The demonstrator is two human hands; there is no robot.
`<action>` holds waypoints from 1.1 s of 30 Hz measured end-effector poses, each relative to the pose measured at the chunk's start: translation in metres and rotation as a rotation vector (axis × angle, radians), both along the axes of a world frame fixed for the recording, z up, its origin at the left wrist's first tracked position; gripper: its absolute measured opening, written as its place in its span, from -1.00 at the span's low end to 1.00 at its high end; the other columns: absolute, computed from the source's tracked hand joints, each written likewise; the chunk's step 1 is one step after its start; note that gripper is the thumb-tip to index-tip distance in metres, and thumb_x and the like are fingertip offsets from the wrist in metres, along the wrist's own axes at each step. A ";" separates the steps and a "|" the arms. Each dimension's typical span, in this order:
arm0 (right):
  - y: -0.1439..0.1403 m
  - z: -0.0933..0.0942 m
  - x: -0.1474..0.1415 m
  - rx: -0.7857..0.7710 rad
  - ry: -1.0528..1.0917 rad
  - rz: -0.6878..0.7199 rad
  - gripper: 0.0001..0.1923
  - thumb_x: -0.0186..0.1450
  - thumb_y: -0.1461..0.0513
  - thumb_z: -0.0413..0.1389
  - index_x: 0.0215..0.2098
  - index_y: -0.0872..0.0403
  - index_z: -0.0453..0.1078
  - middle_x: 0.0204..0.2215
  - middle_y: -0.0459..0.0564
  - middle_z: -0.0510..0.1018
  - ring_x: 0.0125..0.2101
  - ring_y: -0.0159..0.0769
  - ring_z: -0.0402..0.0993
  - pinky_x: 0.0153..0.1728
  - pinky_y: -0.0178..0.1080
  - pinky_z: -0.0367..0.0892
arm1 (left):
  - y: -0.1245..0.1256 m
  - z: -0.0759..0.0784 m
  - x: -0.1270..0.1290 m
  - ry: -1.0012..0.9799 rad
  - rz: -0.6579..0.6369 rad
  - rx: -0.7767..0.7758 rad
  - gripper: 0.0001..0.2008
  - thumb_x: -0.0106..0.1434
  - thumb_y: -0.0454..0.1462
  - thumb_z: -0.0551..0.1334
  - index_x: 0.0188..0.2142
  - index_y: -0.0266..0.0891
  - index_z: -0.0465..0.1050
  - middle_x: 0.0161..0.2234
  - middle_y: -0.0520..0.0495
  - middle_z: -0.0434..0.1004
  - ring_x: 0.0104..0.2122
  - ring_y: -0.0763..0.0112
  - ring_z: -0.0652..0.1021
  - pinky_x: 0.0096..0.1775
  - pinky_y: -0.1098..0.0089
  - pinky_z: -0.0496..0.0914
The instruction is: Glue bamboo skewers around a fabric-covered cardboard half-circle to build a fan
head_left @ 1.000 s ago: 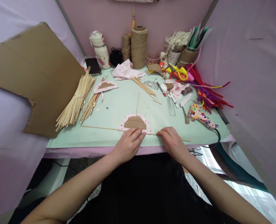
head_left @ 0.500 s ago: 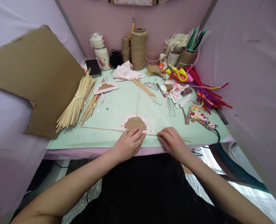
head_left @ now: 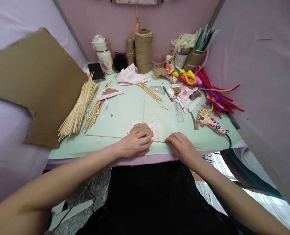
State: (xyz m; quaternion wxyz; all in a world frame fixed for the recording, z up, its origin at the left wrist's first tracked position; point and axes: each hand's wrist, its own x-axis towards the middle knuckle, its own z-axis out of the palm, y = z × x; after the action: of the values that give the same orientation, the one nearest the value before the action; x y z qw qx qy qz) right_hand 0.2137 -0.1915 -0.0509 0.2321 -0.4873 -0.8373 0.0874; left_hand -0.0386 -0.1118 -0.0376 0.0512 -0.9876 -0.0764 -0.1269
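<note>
Fingers of my left hand (head_left: 132, 146) lie flat on the half-round cardboard piece (head_left: 142, 130), having swung in from the side since a second ago. My right hand (head_left: 181, 147) pinches the long skewer (head_left: 103, 136) along that piece's near edge. Beyond the piece stands an upright skewer (head_left: 143, 109), then the twine spool (head_left: 143, 50).

Pale mint-green tabletop (head_left: 125, 111) edged in lilac, brown cardboard half-disc (head_left: 142, 130) bordered with pink floral fabric beside the left hand (head_left: 132, 145), pale wooden skewer (head_left: 103, 136) under both hands, floral multicoloured glue gun (head_left: 210, 120) beyond the right hand (head_left: 181, 148), yellow-handled scissors (head_left: 187, 76), red, orange and purple pipe cleaners (head_left: 215, 94), tan twine spools (head_left: 143, 50)
</note>
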 end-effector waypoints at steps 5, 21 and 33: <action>0.001 -0.005 0.002 -0.013 0.048 0.002 -0.79 0.37 0.40 -0.07 -0.20 0.07 0.36 -0.31 0.05 0.44 -0.25 -0.18 0.31 -0.22 -0.14 0.30 | 0.001 -0.002 -0.002 -0.002 -0.009 0.061 -0.73 0.40 -0.22 0.05 -0.03 -0.29 0.41 -0.15 -0.17 0.52 -0.17 0.26 0.47 -0.14 0.24 0.34; 0.004 -0.006 -0.002 -0.001 0.005 -0.012 -0.82 0.38 0.40 -0.05 -0.25 0.10 0.35 -0.33 0.04 0.42 -0.27 -0.19 0.28 -0.22 -0.17 0.27 | 0.002 -0.004 -0.001 -0.038 -0.018 0.053 -0.74 0.37 -0.24 0.09 -0.05 -0.31 0.42 -0.16 -0.18 0.53 -0.17 0.24 0.47 -0.14 0.23 0.36; 0.001 -0.002 -0.006 -0.017 -0.071 -0.030 -0.84 0.41 0.36 -0.05 -0.22 0.13 0.37 -0.30 0.07 0.43 -0.26 -0.18 0.27 -0.23 -0.16 0.25 | 0.001 -0.004 -0.002 -0.086 -0.023 0.067 -0.74 0.35 -0.24 0.11 -0.06 -0.35 0.42 -0.19 -0.19 0.54 -0.18 0.21 0.47 -0.16 0.22 0.37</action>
State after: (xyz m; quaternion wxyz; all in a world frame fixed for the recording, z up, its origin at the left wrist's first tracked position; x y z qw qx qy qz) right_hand 0.2081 -0.1902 -0.0533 0.1994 -0.5043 -0.8369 0.0739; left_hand -0.0406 -0.1109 -0.0417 0.0793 -0.9799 -0.0629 -0.1722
